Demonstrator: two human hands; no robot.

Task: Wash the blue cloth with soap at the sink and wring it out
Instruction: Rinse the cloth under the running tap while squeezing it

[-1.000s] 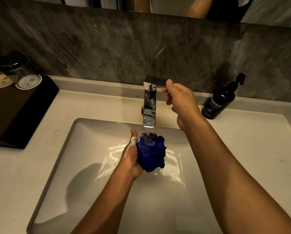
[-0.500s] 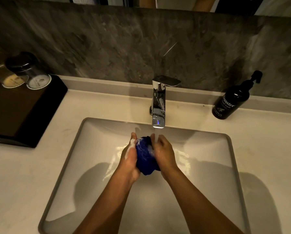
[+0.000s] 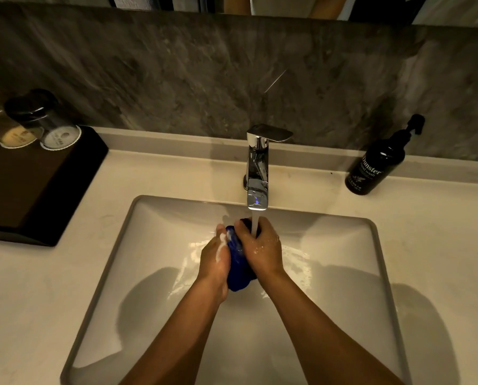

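The bunched blue cloth [image 3: 239, 266] is squeezed between both my hands over the white sink basin [image 3: 154, 245], just below the chrome faucet [image 3: 257, 173]. My left hand [image 3: 214, 259] grips its left side and has white soap foam on the thumb. My right hand [image 3: 261, 250] is curled round its right side and top. Water runs from the spout onto my right hand and the cloth. Most of the cloth is hidden by my fingers.
A dark hand-wash pump bottle [image 3: 376, 165] stands on the counter at the back right. A black tray [image 3: 32, 187] with two upturned glasses [image 3: 49, 126] sits at the left. A grey stone wall rises behind the faucet.
My right hand left the faucet handle and came down onto the cloth, gripping it together with my left hand. The water stream now falls on my right hand.
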